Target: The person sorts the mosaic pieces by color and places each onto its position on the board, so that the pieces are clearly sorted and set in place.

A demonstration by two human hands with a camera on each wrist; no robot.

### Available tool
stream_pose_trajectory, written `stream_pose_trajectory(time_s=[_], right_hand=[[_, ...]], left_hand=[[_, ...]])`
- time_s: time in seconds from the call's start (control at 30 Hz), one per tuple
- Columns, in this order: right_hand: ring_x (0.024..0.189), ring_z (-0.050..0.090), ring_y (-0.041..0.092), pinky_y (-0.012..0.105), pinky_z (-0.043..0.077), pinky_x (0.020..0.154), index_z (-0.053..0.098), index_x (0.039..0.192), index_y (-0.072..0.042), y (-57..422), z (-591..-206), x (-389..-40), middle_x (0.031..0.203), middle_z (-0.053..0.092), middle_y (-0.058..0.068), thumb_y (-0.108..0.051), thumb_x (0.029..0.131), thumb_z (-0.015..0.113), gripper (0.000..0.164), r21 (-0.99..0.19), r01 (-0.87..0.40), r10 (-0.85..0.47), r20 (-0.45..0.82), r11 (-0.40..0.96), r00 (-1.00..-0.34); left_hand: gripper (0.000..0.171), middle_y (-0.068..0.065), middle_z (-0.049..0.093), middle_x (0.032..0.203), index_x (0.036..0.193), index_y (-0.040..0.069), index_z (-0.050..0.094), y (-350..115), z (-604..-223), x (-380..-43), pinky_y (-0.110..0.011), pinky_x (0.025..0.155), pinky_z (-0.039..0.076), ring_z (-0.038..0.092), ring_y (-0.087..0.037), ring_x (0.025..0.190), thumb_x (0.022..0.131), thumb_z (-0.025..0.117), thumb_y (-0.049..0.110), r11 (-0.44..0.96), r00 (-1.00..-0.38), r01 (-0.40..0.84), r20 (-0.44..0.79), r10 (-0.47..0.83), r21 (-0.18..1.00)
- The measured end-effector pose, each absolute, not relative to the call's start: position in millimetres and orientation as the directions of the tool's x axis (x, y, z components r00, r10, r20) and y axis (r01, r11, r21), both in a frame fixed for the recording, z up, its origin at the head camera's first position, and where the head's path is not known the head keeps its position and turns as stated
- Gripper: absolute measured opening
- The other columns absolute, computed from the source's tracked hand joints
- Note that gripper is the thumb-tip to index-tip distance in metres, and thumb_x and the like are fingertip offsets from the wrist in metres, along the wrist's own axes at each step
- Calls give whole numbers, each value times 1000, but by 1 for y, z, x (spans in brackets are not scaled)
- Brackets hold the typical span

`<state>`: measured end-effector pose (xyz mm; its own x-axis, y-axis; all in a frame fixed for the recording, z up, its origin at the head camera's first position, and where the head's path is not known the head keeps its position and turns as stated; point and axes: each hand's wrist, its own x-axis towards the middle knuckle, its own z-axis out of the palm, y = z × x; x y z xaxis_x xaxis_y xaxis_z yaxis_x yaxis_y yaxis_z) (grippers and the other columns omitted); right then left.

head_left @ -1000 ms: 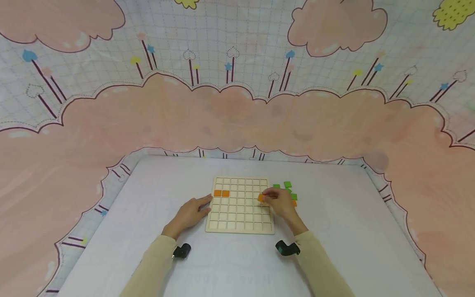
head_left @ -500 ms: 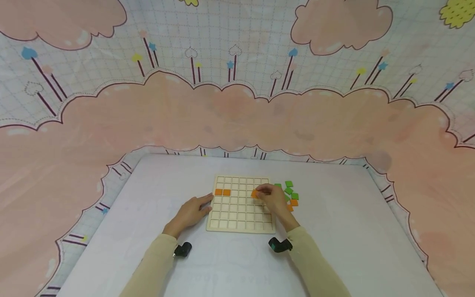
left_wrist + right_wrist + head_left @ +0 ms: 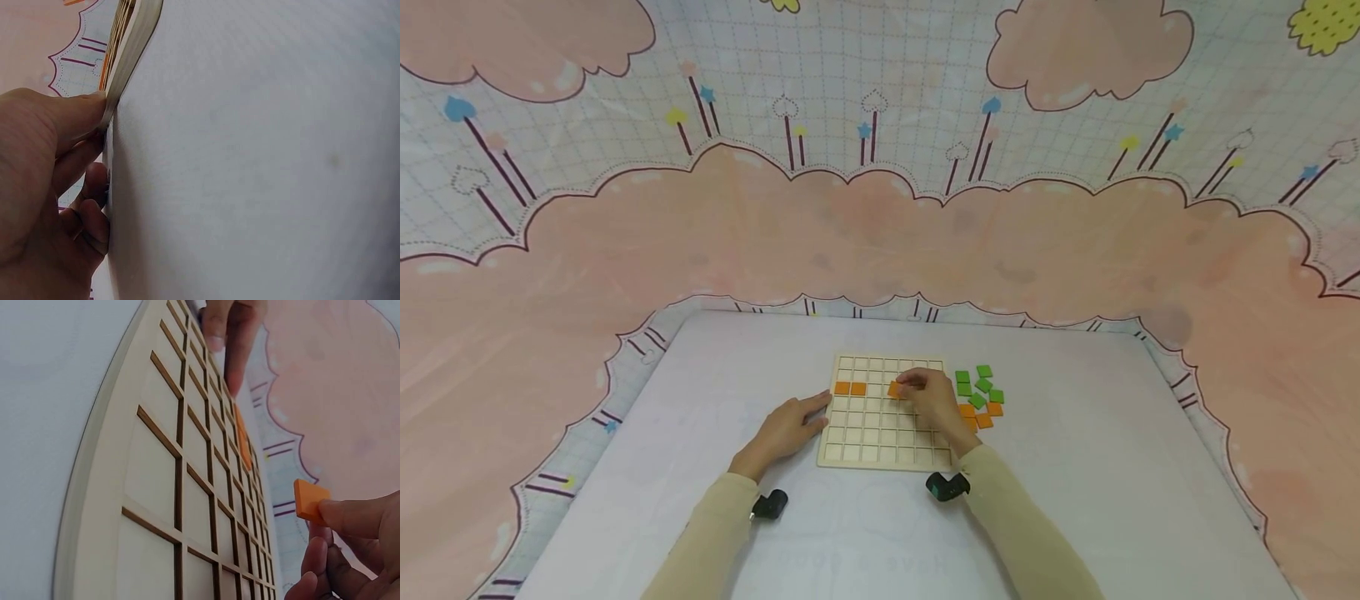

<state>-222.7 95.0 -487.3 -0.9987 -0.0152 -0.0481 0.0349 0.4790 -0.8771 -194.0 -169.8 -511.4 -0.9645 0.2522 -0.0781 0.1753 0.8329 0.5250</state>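
Observation:
A square wooden grid board [image 3: 852, 434] lies on the table. Two orange tiles [image 3: 850, 388] sit side by side in cells at its left, third row from the back. My right hand [image 3: 931, 402] pinches another orange tile [image 3: 307, 501] between thumb and fingertips, above the board and right of the seated pair. In the right wrist view the held tile stands clear of the grid. My left hand [image 3: 782, 429] rests at the board's left edge; in the left wrist view its thumb touches the board's side [image 3: 134, 53], with the other fingers against the table.
Right of the board, several green tiles [image 3: 983, 385] lie loose on the white table [image 3: 1075, 467], with several orange tiles [image 3: 984, 421] just nearer. Each wrist wears a small black camera [image 3: 947, 486]. A patterned cloth [image 3: 880, 242] rises behind the table.
My right hand has moved left across the board with the orange tile, uncovering the loose tiles on the right. The left hand has stayed at the board's edge.

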Motion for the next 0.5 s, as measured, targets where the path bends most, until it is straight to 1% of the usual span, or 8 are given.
stream_pose_trajectory(time_s=[0.07,0.17,0.27,0.37,0.5], right_hand=[[86,62,16,30,55,81,75,97,-12,92,-488,-224,96,71,4,-9,90,71,9,-881,21,-31,-40,473,-999],[85,61,17,31,54,80,75,96,-11,89,-488,-225,96,72,5,-8,89,70,9,-879,-11,-54,-17,477,-998],[85,61,17,31,54,79,75,96,-11,86,-490,-228,96,72,5,-7,89,69,9,-871,-40,-72,6,489,-997],[87,61,17,31,54,80,75,95,-12,82,-491,-231,97,71,4,-7,89,70,9,-880,-19,-67,-15,475,-998],[90,61,17,32,53,83,75,95,-13,78,-494,-234,97,71,4,-7,90,70,10,-899,24,-66,-59,437,-996]], left_hand=[[51,2,50,150,145,18,50,-170,-512,-194,-34,77,45,49,-13,81,96,63,27,835,-965,176,-77,251,522],[51,2,51,149,145,19,50,-170,-511,-194,-34,77,45,49,-12,82,96,63,28,837,-965,177,-75,251,518],[51,2,51,149,145,19,50,-170,-510,-193,-31,71,41,45,-13,77,96,63,28,836,-966,172,-80,248,521],[51,1,54,147,145,19,50,-169,-509,-193,-29,69,39,43,-13,74,96,63,28,835,-966,164,-85,244,525],[51,1,55,146,145,19,50,-169,-510,-193,-31,73,42,46,-12,77,96,63,28,836,-966,167,-85,245,522]])
